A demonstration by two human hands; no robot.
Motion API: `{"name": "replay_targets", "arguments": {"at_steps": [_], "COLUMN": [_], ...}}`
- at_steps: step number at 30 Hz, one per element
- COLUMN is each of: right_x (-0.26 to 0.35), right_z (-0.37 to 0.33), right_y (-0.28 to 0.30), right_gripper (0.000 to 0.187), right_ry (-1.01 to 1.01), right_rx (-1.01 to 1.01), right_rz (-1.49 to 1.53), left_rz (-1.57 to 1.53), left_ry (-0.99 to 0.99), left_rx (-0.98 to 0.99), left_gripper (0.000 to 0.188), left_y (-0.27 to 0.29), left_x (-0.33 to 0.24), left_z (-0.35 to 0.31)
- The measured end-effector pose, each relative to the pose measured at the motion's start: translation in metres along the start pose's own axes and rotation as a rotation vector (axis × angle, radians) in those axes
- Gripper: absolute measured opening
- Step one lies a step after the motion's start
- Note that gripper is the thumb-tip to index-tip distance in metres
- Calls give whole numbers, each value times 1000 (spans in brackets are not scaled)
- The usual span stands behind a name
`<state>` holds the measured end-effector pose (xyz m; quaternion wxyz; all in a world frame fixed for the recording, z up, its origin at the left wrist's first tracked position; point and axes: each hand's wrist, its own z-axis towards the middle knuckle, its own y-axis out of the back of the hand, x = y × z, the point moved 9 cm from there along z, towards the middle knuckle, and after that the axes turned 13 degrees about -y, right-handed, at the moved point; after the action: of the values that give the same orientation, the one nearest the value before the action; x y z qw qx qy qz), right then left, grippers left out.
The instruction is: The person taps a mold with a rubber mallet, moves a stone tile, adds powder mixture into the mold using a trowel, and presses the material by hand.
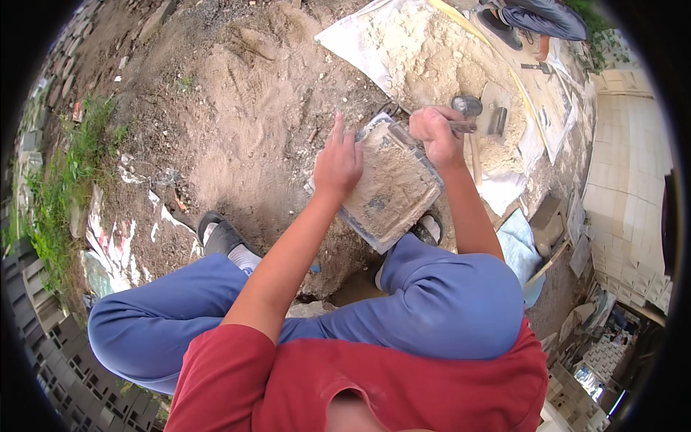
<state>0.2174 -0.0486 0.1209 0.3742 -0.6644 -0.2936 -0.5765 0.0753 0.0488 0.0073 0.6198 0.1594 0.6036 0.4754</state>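
Observation:
A square, shallow metal frame (366,229), dusty and grey, lies between my feet, filled with pale sandy powder (392,180). At its left edge is my left hand (338,164), fingers stretched forward with nothing visible in them. My right hand (437,135) is closed over the frame's far right corner. It grips a tool with a brownish-grey handle (462,127) that sticks out to the right; the rest of the tool is mostly hidden by the fist. Just beyond that hand lies a black-headed mallet (468,106), its wooden handle (476,162) pointing back toward me.
Pale powder (432,61) is heaped on a white sheet (353,43) at the far right. A metal cylinder (497,122) rests on it. Another person's hand (542,49) is near a dark-headed tool (536,68). Grass (68,187) grows at left; stacked pale blocks (619,187) stand right.

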Motion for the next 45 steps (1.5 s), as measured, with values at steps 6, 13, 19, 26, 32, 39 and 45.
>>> {"name": "replay_targets", "arguments": {"at_steps": [6, 13, 19, 26, 32, 39, 45], "right_x": [-21, -19, -2, 12, 35, 19, -8], "right_z": [6, 5, -7, -10, -24, -30, -12], "right_y": [-17, -10, -3, -2, -51, -57, -66], "right_gripper": [39, 37, 39, 34, 39, 44, 43], "right_ry": [-60, 0, 76, 120, 77, 52, 44], "right_rx": [-4, -20, -11, -26, 61, -23, -10], "right_rz": [-146, -204, -53, 0, 111, 153, 71], "left_rz": [-141, -796, -818, -741, -480, -454, -951], "left_ry": [126, 381, 433, 448, 437, 466, 546], "left_rx": [59, 354, 449, 524, 609, 491, -87], "left_gripper": [40, 52, 55, 57, 75, 86, 77], "left_y": [-14, -48, -52, -51, -41, -42, -40], "left_x": [33, 66, 62, 58, 70, 96, 121], "left_z": [2, -4, -9, -5, 5, -52, -79]}}
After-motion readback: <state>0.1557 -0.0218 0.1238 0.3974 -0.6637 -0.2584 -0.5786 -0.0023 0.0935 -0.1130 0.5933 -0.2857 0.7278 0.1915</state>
